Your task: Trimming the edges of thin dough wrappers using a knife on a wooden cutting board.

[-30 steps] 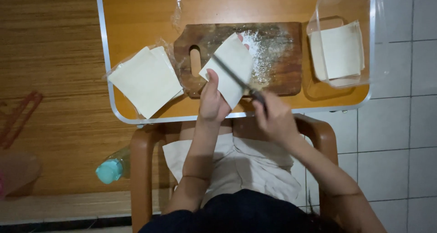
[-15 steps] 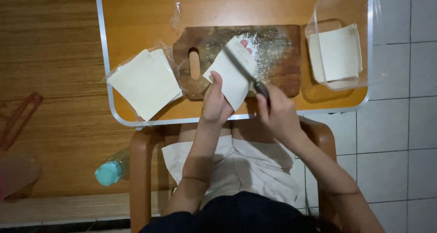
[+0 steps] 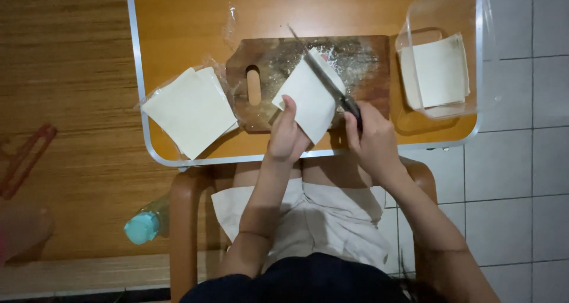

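Centre frame, my left hand (image 3: 285,138) pins the pale square dough sheet (image 3: 310,98) flat on the floured brown wooden cutting board (image 3: 361,63) while my right hand (image 3: 372,140) fist-grips the dark-handled knife (image 3: 323,78) along its right edge; sheet looks thin, floppy, tearable, best held by fingertips near the cut.

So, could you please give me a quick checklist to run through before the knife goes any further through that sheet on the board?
1. Left hand pins the near corner of the pale square sheet: ok.
2. Left fingertips sit clear of the knife blade, which lies along the sheet's right edge: ok.
3. Right hand is closed around the knife handle: ok.
4. Wooden cutting board lies flat on the orange table: ok.
5. Floured patch under the sheet covers the whole cutting area: cannot tell.
6. Stack of sheets on plastic wrap and clear container lie away from the blade: ok.
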